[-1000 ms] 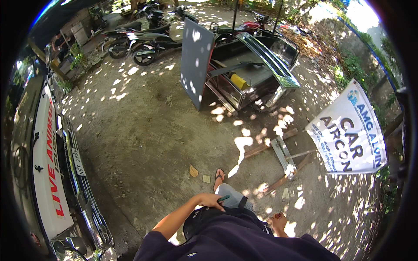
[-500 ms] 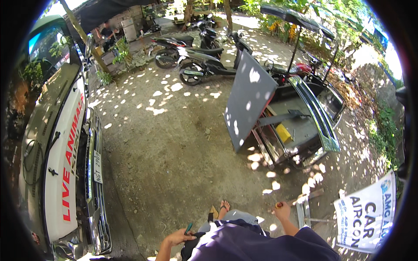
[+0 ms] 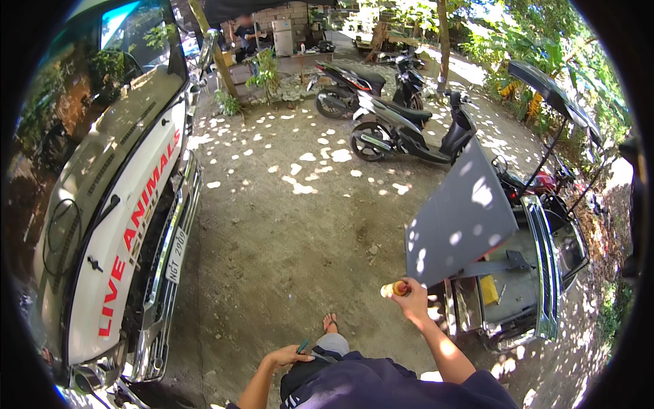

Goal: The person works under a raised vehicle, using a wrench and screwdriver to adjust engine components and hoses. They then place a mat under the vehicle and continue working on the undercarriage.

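My right hand [image 3: 413,298] is raised in front of me and closed on a small object with an orange and pale end [image 3: 394,290], a tool handle by its look. It hovers beside the lower edge of a dark grey panel [image 3: 458,215] that leans on a sidecar. My left hand [image 3: 289,355] rests low against my thigh and holds a small green thing [image 3: 302,346]; what that thing is cannot be made out. My sandalled foot [image 3: 330,322] stands on the dirt ground.
A white truck front [image 3: 119,225] with a chrome bumper fills the left side. A metal sidecar [image 3: 518,286] with a canopy is at the right. Two parked motorcycles [image 3: 402,126] stand ahead. A person [image 3: 242,31] is far off by a white cabinet.
The view has swung left, bringing the truck closer and dropping the printed banner out of sight. My right hand has lifted up with the orange-ended object. My left hand stays at my thigh.
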The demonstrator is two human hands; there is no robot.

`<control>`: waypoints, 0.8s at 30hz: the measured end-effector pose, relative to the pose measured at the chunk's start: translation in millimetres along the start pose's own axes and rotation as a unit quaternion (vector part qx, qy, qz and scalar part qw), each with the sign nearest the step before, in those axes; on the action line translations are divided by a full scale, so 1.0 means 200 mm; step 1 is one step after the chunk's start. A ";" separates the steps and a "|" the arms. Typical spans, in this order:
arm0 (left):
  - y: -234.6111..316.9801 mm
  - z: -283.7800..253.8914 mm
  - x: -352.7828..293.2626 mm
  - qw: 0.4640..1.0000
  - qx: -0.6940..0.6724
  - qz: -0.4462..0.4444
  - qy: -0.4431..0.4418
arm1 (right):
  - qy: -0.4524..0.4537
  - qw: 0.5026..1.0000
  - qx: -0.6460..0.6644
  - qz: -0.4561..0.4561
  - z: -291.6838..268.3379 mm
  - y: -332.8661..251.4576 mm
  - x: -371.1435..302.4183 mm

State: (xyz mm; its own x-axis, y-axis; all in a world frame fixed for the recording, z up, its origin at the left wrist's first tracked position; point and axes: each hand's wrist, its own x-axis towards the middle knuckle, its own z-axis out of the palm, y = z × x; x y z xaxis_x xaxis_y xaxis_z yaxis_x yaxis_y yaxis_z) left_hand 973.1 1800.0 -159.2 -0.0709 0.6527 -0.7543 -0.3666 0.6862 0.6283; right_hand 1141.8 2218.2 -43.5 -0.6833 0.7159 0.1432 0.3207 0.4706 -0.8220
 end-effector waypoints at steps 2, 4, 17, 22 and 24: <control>0.24 -0.17 0.11 0.996 0.071 0.018 0.050 | -0.036 0.999 -0.006 0.012 0.10 -0.13 0.14; 0.54 -0.27 0.19 0.987 0.095 0.090 0.090 | -0.125 0.990 0.016 0.059 0.16 -0.23 0.23; 2.02 -0.21 0.55 0.929 0.140 0.341 0.014 | -0.213 0.974 0.043 -0.067 0.21 -0.46 1.09; 2.31 -0.14 0.83 0.872 0.248 0.342 0.246 | -0.219 0.966 0.058 -0.127 0.13 -0.36 1.49; 2.41 -0.13 0.93 0.868 0.228 0.350 0.269 | -0.229 0.964 0.070 -0.117 0.06 -0.29 1.64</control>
State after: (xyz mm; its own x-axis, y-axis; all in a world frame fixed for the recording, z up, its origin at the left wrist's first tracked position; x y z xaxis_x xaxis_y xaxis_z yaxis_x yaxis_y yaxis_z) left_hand 759.0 2243.6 -1.1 -0.5962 0.8005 -0.0604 0.3372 0.3180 0.8861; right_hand 891.3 2420.2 45.5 -0.9541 0.2815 0.1024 0.0526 0.4940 -0.8679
